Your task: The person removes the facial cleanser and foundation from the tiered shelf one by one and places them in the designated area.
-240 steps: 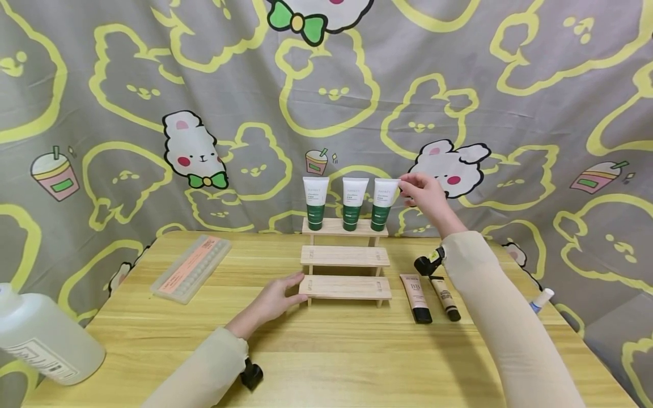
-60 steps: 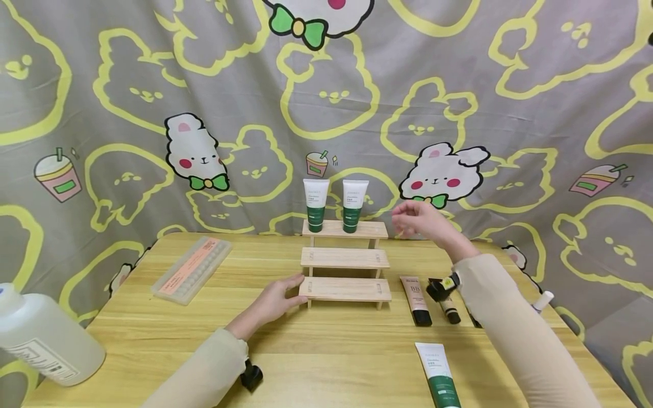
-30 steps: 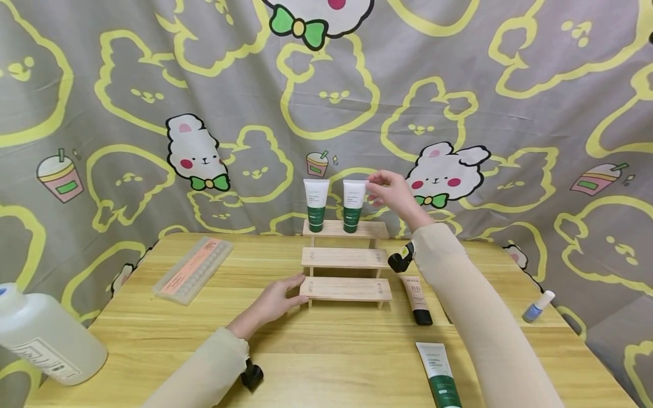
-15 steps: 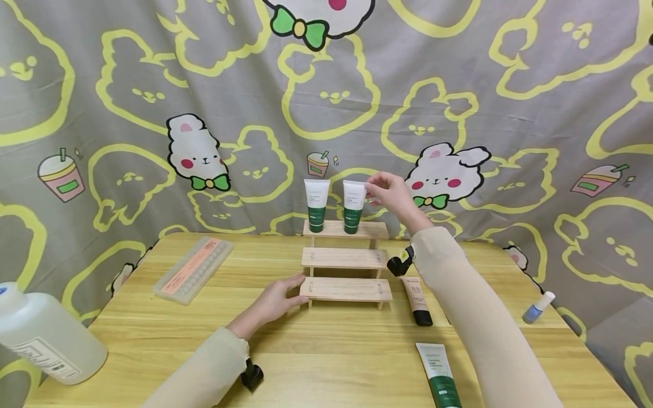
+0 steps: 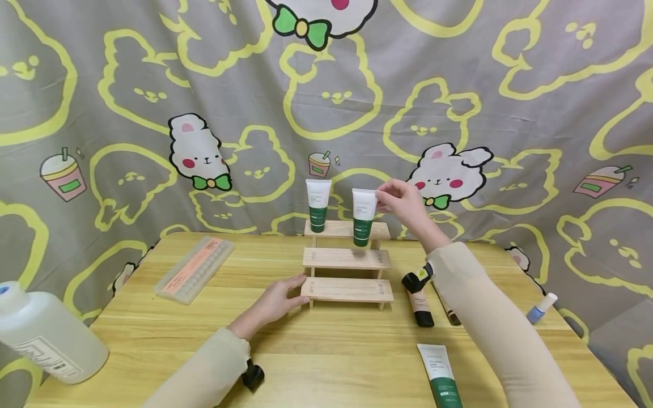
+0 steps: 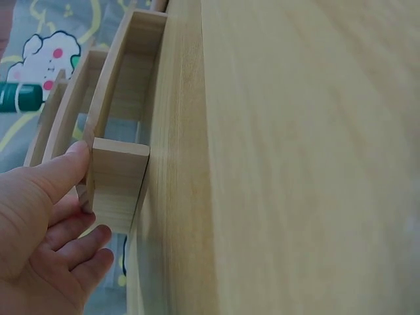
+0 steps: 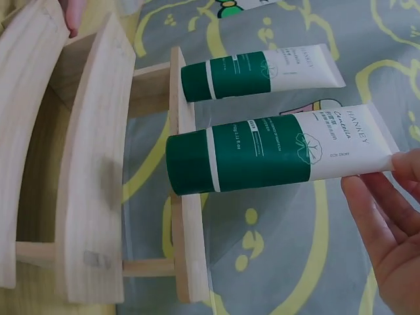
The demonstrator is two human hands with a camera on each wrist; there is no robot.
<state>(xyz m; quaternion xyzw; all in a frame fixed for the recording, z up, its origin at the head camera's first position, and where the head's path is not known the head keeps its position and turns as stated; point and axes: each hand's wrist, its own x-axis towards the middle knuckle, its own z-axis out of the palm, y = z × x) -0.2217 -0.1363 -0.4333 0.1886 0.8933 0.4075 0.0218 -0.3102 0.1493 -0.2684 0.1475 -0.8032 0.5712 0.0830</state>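
My right hand pinches a white-and-green cosmetic tube by the edge of its white flat end. The tube hangs cap down in front of the top tier of a small three-step wooden stand; in the right wrist view its green cap is off the shelf. A matching tube stands on its cap at the left of the top tier. My left hand holds the left end of the lowest step; in the left wrist view the thumb lies over the board and the fingers curl under.
A third matching tube lies at the front right. A BB cream tube, a partly hidden slim tube and a blue nail polish bottle are at the right. A flat clear case and a large jug are at the left.
One tube went from the top tier's right end to the table front. My right hand came back, took the middle tube and lifted it forward off the shelf. My left hand stayed put.
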